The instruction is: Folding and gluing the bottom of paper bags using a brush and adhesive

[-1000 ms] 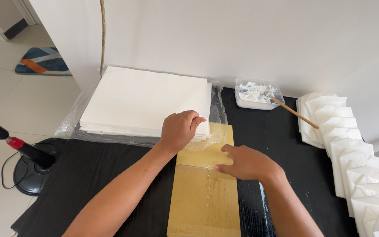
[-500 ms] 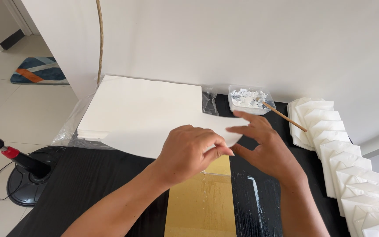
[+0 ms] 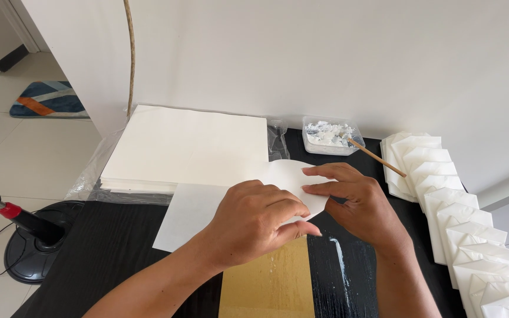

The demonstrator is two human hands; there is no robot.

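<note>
Head-camera view showed both hands pinching one white paper sheet over a black wooden counter. The left hand gripped the sheet's curled edge from above; the right hand held the same curl with fingertips. The sheet lay partly over a tan cardboard board, just in front of a stack of white paper. Folded white envelopes lined the right side, near a clear plastic tub of white paste holding a wooden stick.

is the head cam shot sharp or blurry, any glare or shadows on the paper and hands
Head view: mostly sharp, evenly daylit; the left hand and right hand show no motion blur; the curled white sheet and paper stack look bright, nearly washed out; soft shadow under the hands; faint sheen on the black table beside the white glue streak.
</note>
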